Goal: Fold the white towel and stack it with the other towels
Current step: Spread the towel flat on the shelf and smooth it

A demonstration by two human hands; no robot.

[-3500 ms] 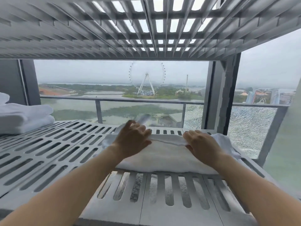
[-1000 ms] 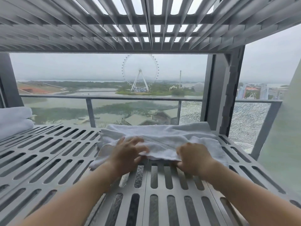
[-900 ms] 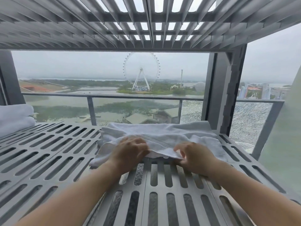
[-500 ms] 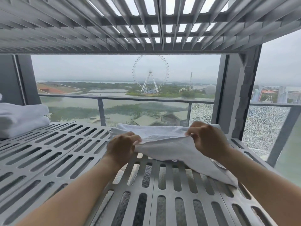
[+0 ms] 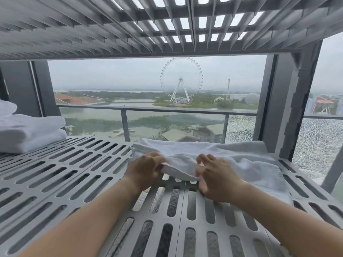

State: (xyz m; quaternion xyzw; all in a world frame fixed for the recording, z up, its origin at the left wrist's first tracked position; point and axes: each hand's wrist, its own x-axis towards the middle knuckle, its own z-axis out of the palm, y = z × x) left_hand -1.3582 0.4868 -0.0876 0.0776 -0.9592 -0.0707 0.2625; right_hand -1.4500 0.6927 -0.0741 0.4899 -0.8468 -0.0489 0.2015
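White towel point(image 5: 241, 158), near edge in left hand point(image 5: 146, 171) and right hand point(image 5: 217, 180)

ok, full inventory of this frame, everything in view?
white towel: 1, white, partly folded, centre-right of the slatted shelf
folded towels: 1 stack, white, far left of the shelf
slatted shelf: 1, grey, under all the towels
upper shelf: 1, grey, slatted, overhead
railing: 1, grey with glass panels, behind the shelf
Ferris wheel: 1, white, far outside
left hand: 1, bare, pinches the towel's near edge
right hand: 1, bare, grips the same edge
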